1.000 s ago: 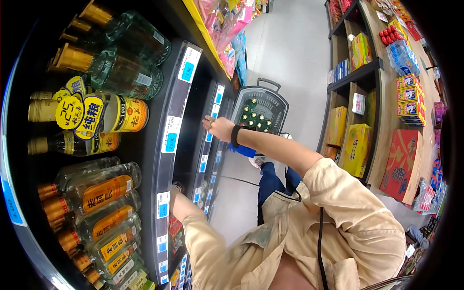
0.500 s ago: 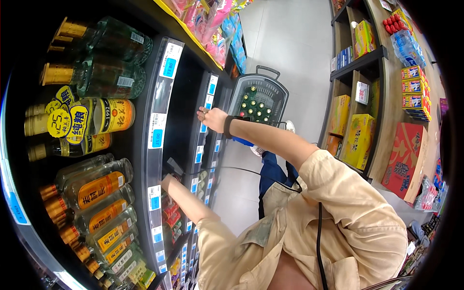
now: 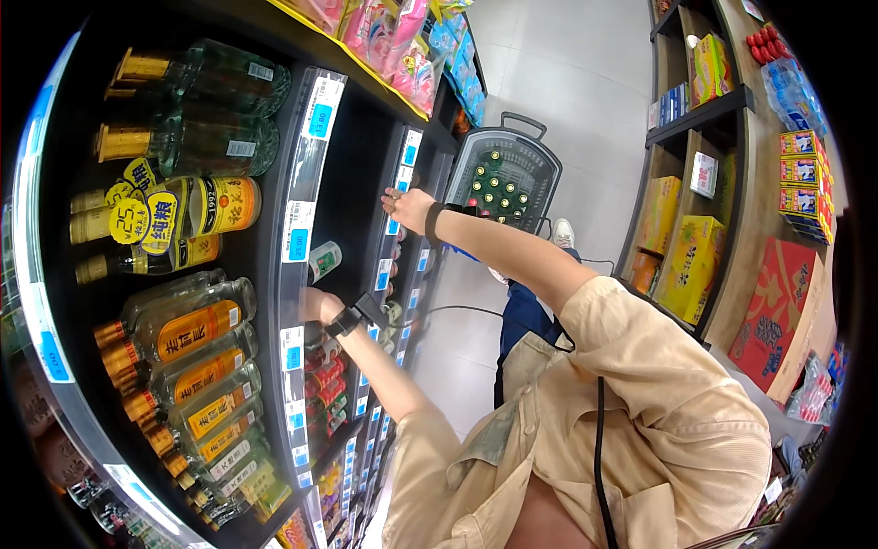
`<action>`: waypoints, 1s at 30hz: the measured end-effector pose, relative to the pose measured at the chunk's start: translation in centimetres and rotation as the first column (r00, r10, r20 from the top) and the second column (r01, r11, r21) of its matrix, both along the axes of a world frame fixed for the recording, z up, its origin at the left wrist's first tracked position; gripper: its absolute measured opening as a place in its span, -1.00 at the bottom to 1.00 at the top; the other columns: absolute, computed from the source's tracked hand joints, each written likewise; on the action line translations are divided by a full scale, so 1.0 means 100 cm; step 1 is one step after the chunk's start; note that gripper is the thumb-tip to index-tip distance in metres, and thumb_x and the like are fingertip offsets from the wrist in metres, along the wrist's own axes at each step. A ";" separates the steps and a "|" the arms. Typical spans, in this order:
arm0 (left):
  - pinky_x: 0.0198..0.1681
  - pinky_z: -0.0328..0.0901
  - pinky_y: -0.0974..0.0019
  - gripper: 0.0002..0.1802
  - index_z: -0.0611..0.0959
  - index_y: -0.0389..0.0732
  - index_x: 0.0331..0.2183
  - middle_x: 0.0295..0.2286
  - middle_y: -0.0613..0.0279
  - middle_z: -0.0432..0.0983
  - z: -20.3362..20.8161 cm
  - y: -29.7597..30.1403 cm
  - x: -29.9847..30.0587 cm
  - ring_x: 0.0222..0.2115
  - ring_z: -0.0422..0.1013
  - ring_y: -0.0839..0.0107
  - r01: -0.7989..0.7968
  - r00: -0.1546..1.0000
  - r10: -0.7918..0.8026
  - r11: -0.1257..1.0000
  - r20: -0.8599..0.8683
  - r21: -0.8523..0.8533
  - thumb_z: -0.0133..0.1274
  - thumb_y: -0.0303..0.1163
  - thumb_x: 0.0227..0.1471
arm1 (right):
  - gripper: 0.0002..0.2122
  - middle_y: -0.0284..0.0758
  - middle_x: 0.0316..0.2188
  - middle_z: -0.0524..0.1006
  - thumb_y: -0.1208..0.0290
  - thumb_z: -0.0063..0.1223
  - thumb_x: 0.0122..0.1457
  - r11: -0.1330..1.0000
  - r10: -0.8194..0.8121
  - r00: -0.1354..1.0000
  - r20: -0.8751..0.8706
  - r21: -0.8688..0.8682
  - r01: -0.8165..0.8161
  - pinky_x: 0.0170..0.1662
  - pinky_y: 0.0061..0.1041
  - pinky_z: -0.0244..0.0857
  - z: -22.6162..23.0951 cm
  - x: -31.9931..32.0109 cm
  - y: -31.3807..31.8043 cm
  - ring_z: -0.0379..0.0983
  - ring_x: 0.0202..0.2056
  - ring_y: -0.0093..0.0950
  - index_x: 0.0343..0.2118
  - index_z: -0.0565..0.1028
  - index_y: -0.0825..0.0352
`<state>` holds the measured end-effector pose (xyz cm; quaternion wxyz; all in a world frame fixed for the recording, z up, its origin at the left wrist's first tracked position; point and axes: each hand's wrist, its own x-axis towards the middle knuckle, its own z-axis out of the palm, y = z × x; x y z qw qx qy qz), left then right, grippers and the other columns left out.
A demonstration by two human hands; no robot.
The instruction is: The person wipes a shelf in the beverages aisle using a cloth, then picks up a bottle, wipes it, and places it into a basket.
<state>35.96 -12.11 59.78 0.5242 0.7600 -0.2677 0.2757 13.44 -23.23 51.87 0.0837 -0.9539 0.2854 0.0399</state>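
Note:
My left hand [image 3: 320, 306] reaches in past the price rail of a dark shelf on the left. Just beyond it a green-and-white can [image 3: 325, 261] lies tilted, apparently in its fingers, which the rail partly hides. A dark strap with a small block is on that wrist. My right hand [image 3: 409, 209] rests with bent, parted fingers on the label strip [image 3: 393, 220] of a lower shelf and holds no goods. Beyond that forearm, on the floor, stands a grey shopping basket [image 3: 546, 165] with several capped green bottles [image 3: 498, 190] inside.
Several glass liquor bottles [image 3: 197, 334] line the upper shelf at left. Pink and blue bagged goods [image 3: 412, 55] hang over the far shelf end. Across the tiled aisle, a wooden shelf holds yellow boxes [image 3: 692, 265] and a red carton [image 3: 777, 316]. A thin cable [image 3: 466, 309] loops before my body.
My left hand has drawn back a little toward the shelf edge, and the green-and-white can has come into view beside it. My right hand stays at the label strip. The view has shifted slightly.

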 end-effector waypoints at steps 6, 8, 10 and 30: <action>0.04 0.37 0.34 -0.75 0.57 -0.46 -0.08 -0.05 -0.02 0.52 -0.018 0.038 0.009 -0.13 0.45 0.29 0.258 0.895 -0.361 0.898 -0.261 -0.356 0.01 -0.53 0.24 | -0.23 -0.23 0.39 0.19 0.30 0.29 0.01 0.997 0.060 0.991 0.119 -0.056 -0.054 0.30 -0.23 0.20 0.015 -0.001 0.018 0.19 0.35 -0.26 0.32 0.25 0.30; 0.07 0.36 0.27 -0.71 0.55 -0.51 -0.06 -0.07 -0.05 0.53 0.012 0.009 -0.068 -0.11 0.46 0.26 0.250 0.881 -0.369 0.895 -0.298 -0.369 0.04 -0.53 0.23 | -0.19 -0.15 0.37 0.21 0.30 0.34 -0.06 0.999 -0.036 0.920 0.391 0.001 0.038 0.28 -0.23 0.23 -0.009 -0.018 0.015 0.21 0.33 -0.22 0.30 0.26 0.38; 0.08 0.35 0.17 -0.68 0.53 -0.55 -0.03 -0.10 -0.10 0.55 0.026 0.020 -0.083 -0.10 0.46 0.21 0.223 0.921 -0.276 0.952 -0.276 -0.209 0.03 -0.55 0.23 | -0.12 -0.05 0.36 0.19 0.40 0.37 -0.13 0.983 -0.091 0.870 0.485 0.182 0.001 0.24 -0.26 0.30 0.004 -0.014 0.029 0.25 0.29 -0.18 0.31 0.18 0.47; 0.11 0.28 0.15 -0.66 0.54 -0.50 -0.04 -0.07 -0.07 0.57 0.048 0.073 -0.199 -0.08 0.48 0.18 0.329 0.920 -0.346 0.937 -0.185 -0.116 0.07 -0.42 0.26 | 0.02 0.06 0.39 0.00 -0.25 0.13 0.17 -0.564 -0.678 0.727 -0.109 0.711 -0.420 0.12 0.03 0.40 0.053 -0.054 0.093 0.30 0.24 -0.01 0.43 -0.16 0.32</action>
